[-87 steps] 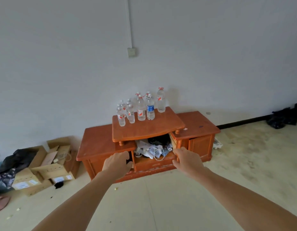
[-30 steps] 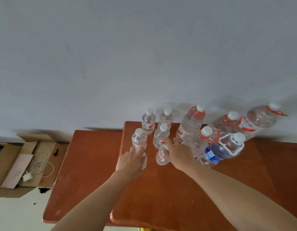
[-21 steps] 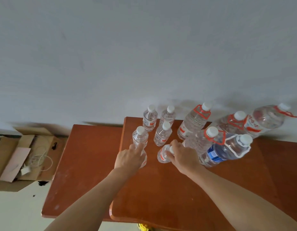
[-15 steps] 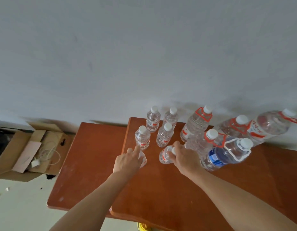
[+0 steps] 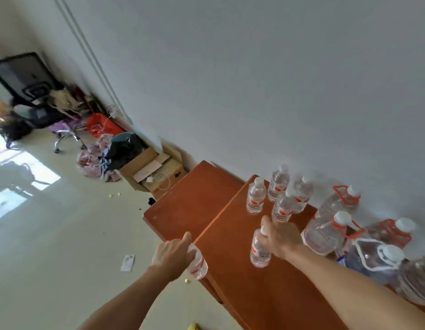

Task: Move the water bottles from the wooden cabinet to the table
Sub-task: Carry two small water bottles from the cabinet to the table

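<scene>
Clear plastic with a red label, one small water bottle [image 5: 197, 264] is hanging tilted in the left hand [image 5: 171, 254], whose fingers are curling round its upper part. It is sitting at the lower middle of the frame, right at the left edge of the wooden cabinet [image 5: 192, 206]. A second small water bottle [image 5: 259, 250] is standing upright to its right over the cabinet's raised surface [image 5: 242, 282]. The right hand [image 5: 281, 239] is gripping it around the neck and cap; I cannot tell whether its base is touching the wood.

Four more small bottles [image 5: 255, 196] are standing upright in a close group above the right hand, near the wall [image 5: 254, 79]. Large bottles with orange-red handles [image 5: 325, 232] are crowding the right side of the surface, leaning in the wide-angle view, and a blue-labelled large bottle [image 5: 373, 260] is standing among them at the lower right.

An open cardboard box [image 5: 147, 166] is lying on the floor [image 5: 64, 234] beside the cabinet's far end. A scrap of paper [image 5: 127, 263] is lying left of the left hand. A red bag [image 5: 99, 125] and a black office chair [image 5: 23, 77] are sitting among clutter at the upper left.
</scene>
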Action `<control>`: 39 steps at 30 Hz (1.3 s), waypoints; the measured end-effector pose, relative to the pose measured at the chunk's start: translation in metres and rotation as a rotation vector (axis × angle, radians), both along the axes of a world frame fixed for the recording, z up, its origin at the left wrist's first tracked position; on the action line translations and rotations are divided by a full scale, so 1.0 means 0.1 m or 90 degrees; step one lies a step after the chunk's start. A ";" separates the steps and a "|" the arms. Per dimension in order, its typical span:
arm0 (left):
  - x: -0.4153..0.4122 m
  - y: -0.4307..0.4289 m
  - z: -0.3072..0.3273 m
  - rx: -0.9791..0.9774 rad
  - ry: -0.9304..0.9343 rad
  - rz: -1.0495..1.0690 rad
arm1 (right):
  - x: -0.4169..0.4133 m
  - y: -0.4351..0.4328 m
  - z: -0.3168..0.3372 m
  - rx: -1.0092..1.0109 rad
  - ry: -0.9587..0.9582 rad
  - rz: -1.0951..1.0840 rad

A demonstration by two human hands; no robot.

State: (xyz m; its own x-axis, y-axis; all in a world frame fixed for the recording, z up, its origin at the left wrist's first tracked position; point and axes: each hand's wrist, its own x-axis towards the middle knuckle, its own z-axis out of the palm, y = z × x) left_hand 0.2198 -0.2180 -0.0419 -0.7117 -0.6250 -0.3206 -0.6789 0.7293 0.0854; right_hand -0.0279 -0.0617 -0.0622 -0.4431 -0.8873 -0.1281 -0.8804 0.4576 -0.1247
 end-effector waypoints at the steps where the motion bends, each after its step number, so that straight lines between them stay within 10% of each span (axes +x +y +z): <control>1: 0.20 0.04 0.05 -0.002 0.003 0.033 | 0.10 -0.06 0.04 0.002 0.001 0.044; 13: 3.14 0.73 0.53 -0.087 0.041 0.471 | 2.44 -1.10 0.58 -0.057 0.039 0.505; 39: 8.99 2.57 0.44 -0.095 -0.001 1.024 | 9.41 -1.34 0.46 -0.005 -0.053 0.970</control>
State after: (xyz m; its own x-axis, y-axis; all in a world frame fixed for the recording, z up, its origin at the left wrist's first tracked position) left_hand 1.1184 0.0386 0.0025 0.6781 -0.7095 -0.1917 -0.7094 -0.7001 0.0817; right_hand 0.9129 -0.1955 -0.0167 0.8725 -0.4785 -0.0987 -0.4885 -0.8507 -0.1943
